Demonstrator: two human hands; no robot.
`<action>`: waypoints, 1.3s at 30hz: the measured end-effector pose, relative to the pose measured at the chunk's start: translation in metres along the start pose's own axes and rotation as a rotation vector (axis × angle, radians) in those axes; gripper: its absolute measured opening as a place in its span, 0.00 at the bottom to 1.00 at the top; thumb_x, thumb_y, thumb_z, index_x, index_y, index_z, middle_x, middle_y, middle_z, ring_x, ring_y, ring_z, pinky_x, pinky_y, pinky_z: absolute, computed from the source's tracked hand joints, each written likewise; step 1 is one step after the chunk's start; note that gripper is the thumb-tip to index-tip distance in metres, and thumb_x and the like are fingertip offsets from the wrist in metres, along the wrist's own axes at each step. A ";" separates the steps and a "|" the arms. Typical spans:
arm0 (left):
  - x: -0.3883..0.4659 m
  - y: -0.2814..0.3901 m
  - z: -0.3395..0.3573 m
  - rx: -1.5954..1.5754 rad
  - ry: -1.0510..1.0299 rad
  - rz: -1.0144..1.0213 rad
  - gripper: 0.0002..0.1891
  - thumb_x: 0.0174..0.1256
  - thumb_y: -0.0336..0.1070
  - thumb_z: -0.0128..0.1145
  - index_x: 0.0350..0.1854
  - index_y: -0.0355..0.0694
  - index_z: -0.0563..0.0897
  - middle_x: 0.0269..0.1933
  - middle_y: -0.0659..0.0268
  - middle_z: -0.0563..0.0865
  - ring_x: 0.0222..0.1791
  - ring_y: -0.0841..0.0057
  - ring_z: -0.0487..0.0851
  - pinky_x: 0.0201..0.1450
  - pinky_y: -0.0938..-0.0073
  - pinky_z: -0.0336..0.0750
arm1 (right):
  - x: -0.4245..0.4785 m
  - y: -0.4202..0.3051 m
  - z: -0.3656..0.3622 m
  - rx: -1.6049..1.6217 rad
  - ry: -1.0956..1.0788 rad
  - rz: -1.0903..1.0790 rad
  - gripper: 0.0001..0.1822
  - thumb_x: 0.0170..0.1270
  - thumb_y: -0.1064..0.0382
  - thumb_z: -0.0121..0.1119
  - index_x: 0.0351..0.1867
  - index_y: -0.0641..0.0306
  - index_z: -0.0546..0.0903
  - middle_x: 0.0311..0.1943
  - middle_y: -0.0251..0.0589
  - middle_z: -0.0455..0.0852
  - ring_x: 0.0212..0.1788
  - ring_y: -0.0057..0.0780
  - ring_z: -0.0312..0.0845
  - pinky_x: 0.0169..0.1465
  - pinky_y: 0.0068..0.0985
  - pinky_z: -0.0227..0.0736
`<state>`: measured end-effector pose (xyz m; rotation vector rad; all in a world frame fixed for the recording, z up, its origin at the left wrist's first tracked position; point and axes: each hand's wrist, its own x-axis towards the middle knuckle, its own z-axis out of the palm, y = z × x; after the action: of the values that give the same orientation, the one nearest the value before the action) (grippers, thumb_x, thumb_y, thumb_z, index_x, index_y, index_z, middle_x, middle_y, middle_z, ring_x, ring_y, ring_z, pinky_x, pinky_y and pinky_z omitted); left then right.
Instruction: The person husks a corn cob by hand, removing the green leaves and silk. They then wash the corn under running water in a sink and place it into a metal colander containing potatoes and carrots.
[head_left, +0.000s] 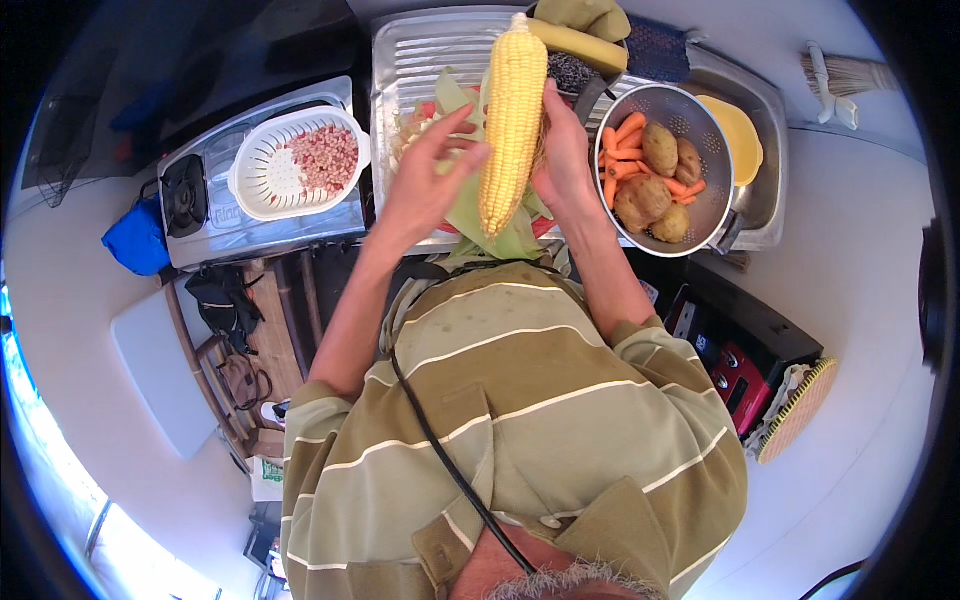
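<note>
A husked ear of yellow corn (512, 127) is held up over the metal drainboard (405, 56). My right hand (565, 150) grips it from the right side, the fingers mostly hidden behind the kernels. My left hand (433, 176) is just left of the cob with its fingers spread. Its thumb tip comes close to the kernels; whether it touches them is hard to tell. Pale green corn husks (491, 202) lie beneath the ear, over something red that is largely covered.
To the right, a metal colander (724, 161) holds carrots and potatoes, beside a yellow plastic basin (739, 142) in the sink. A white plastic strainer (262, 199) with reddish beans rests on the gas stove (217, 232) at left. Behind the corn stands a dark pot (589, 101).
</note>
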<state>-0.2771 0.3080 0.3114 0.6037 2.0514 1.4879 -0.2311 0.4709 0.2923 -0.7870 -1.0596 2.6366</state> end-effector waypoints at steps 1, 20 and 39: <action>0.002 0.000 0.016 -0.126 -0.014 -0.022 0.27 0.69 0.37 0.60 0.67 0.34 0.70 0.60 0.57 0.79 0.57 0.73 0.78 0.62 0.71 0.70 | -0.001 0.002 0.002 -0.048 0.006 -0.030 0.23 0.78 0.49 0.42 0.54 0.69 0.75 0.42 0.44 0.84 0.43 0.27 0.81 0.48 0.27 0.77; -0.014 -0.014 0.004 -0.750 0.103 -0.183 0.32 0.66 0.39 0.60 0.69 0.31 0.65 0.61 0.58 0.77 0.59 0.75 0.76 0.61 0.75 0.69 | -0.002 0.000 0.011 -0.627 0.002 -0.473 0.07 0.67 0.67 0.61 0.35 0.71 0.81 0.28 0.30 0.82 0.29 0.12 0.72 0.34 0.15 0.67; -0.051 -0.023 -0.026 -1.065 -0.359 -0.525 0.26 0.70 0.51 0.53 0.57 0.32 0.72 0.32 0.56 0.83 0.24 0.69 0.83 0.27 0.74 0.79 | -0.018 -0.069 0.014 -1.571 -0.555 -0.897 0.25 0.58 0.72 0.56 0.61 0.56 0.77 0.30 0.42 0.79 0.27 0.32 0.79 0.29 0.27 0.73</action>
<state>-0.2560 0.2505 0.3038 -0.1043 0.8223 1.6858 -0.2250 0.5063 0.3552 0.3740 -2.7057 0.8852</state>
